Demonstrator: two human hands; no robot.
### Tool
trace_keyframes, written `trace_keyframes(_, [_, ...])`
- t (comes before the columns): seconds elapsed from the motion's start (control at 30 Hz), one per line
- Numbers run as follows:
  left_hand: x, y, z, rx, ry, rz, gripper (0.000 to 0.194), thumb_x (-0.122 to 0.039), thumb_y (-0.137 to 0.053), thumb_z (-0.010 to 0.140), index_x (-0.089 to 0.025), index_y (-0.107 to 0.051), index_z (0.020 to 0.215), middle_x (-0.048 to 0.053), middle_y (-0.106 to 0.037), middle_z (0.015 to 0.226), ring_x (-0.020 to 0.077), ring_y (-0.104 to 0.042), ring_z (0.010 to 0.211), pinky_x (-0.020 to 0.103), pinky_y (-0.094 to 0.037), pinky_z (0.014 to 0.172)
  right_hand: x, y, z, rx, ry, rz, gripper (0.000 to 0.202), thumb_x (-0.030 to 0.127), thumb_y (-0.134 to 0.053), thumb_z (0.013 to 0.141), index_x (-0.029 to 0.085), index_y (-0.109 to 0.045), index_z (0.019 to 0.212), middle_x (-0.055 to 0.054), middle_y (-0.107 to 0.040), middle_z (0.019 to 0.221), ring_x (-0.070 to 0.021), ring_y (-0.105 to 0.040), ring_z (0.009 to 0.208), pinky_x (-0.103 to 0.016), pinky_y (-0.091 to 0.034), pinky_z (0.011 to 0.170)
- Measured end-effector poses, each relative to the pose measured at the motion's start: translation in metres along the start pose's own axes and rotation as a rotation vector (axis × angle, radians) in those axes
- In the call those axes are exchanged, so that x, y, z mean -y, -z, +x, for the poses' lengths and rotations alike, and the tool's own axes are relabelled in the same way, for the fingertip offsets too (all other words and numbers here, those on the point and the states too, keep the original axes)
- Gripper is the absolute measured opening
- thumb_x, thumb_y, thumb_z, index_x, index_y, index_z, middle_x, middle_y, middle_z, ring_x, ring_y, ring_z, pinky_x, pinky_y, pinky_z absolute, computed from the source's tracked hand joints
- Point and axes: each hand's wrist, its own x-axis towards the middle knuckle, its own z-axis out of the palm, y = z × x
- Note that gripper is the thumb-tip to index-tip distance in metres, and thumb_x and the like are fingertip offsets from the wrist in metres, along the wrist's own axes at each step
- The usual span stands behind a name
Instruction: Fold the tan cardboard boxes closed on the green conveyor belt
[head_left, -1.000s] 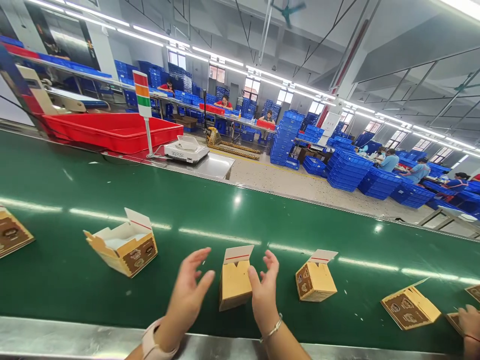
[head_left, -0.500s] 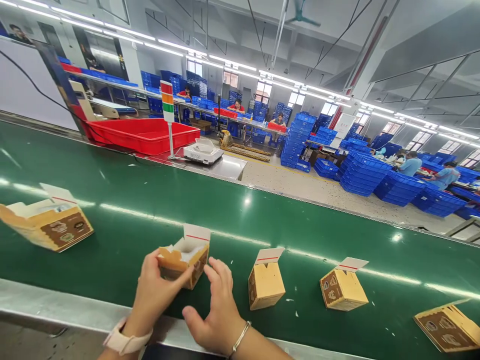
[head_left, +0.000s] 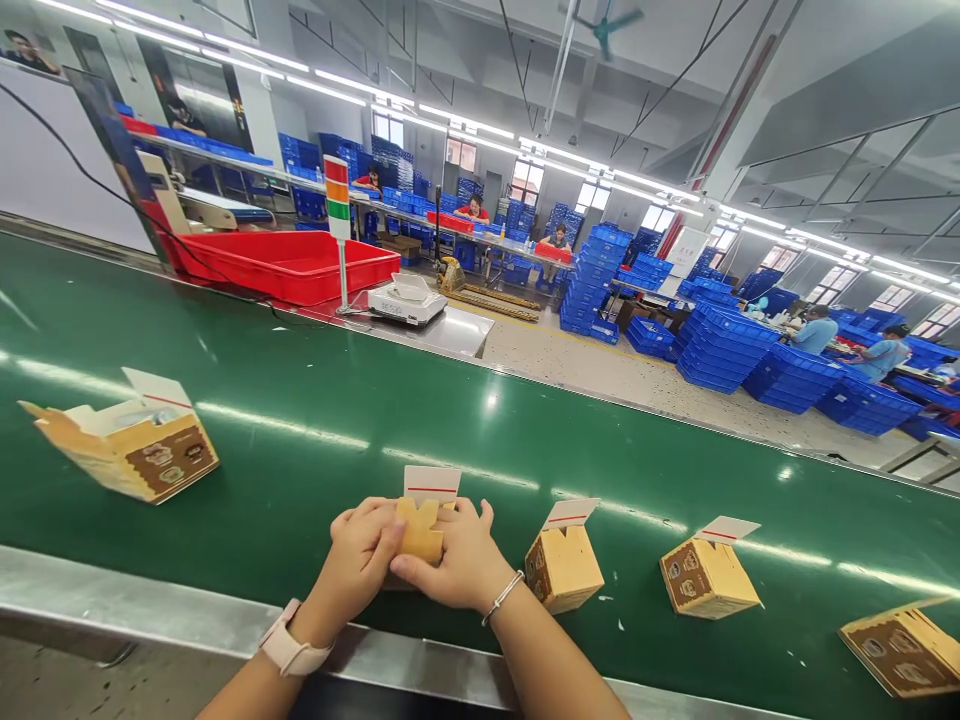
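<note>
Both hands are round a small yellow-and-brown carton (head_left: 421,532) on the green belt (head_left: 300,500). My left hand (head_left: 365,550) presses its left side, with the thumb on the yellow flap. On the right side, my right hand (head_left: 461,555) grips the carton, its thumb low on the front. A white flap with a red line stands up behind. To the left sits an open carton (head_left: 171,460) with something pale inside. Two cartons (head_left: 564,568) (head_left: 709,578) with yellow tops folded over and white flaps raised stand to the right.
Another carton (head_left: 904,655) lies at the far right. Beyond the belt are a red tray (head_left: 292,285), a white scale (head_left: 407,300) and a signal light (head_left: 337,200). Stacked blue crates (head_left: 724,345) and several people are farther back. A metal rail (head_left: 187,598) edges the belt.
The held carton's yellow flap has folded over its opening. My right hand has closed onto the carton, and both hands moved right. The other cartons have shifted right along with the belt.
</note>
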Motion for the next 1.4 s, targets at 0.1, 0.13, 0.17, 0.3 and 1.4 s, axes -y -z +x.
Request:
trace_keyframes(0.1, [-0.002, -0.007, 0.004, 0.041, 0.087, -0.079, 0.045, -0.064, -0.043, 0.078, -0.023, -0.060, 0.080, 0.009, -0.065, 0.083, 0.0286, -0.061, 0.083, 0.046, -0.039, 0.088, -0.001, 0.008, 0.006, 0.022, -0.020, 0.069, 0.027, 0.047, -0.059, 0.085, 0.038, -0.073, 0.107, -0.001, -0.070, 0.112, -0.0322, -0.057, 0.110, -0.062, -0.026, 0.105])
trace_keyframes(0.13, [-0.003, -0.010, 0.005, 0.044, 0.120, -0.131, 0.044, -0.064, -0.048, 0.075, -0.023, -0.058, 0.088, 0.008, -0.065, 0.086, 0.0285, -0.061, 0.086, 0.047, -0.038, 0.091, -0.003, 0.008, 0.007, 0.005, -0.011, 0.103, 0.028, 0.047, -0.055, 0.086, 0.036, -0.074, 0.104, -0.001, -0.070, 0.111, -0.0307, -0.058, 0.110, -0.057, -0.030, 0.105])
trace_keyframes(0.17, [-0.005, -0.012, 0.006, 0.031, 0.151, -0.197, 0.047, -0.063, -0.053, 0.072, -0.022, -0.055, 0.095, 0.008, -0.063, 0.089, 0.0284, -0.061, 0.089, 0.047, -0.038, 0.093, -0.005, 0.006, 0.006, -0.028, -0.003, 0.141, 0.030, 0.047, -0.051, 0.087, 0.033, -0.076, 0.099, -0.002, -0.071, 0.109, -0.0292, -0.060, 0.110, -0.052, -0.034, 0.103])
trace_keyframes(0.3, [-0.020, -0.018, 0.013, 0.003, 0.306, -0.456, 0.075, -0.060, -0.065, 0.056, -0.019, -0.041, 0.113, 0.009, -0.057, 0.098, 0.0256, -0.060, 0.086, 0.042, -0.044, 0.086, -0.017, -0.016, -0.003, -0.379, -0.075, 0.287, 0.035, 0.046, -0.051, 0.083, 0.022, -0.072, 0.068, -0.009, -0.072, 0.093, -0.0265, -0.064, 0.098, -0.041, -0.048, 0.090])
trace_keyframes(1.4, [-0.070, -0.024, 0.012, -0.102, 0.195, -0.438, 0.054, -0.058, -0.062, 0.062, -0.019, -0.050, 0.098, 0.015, -0.057, 0.114, 0.0347, -0.051, 0.116, 0.048, -0.043, 0.094, -0.012, 0.019, -0.066, -1.180, 0.060, -0.007, 0.042, 0.030, -0.046, 0.090, 0.022, -0.033, 0.129, -0.016, -0.034, 0.137, -0.0262, -0.032, 0.138, -0.056, -0.030, 0.112])
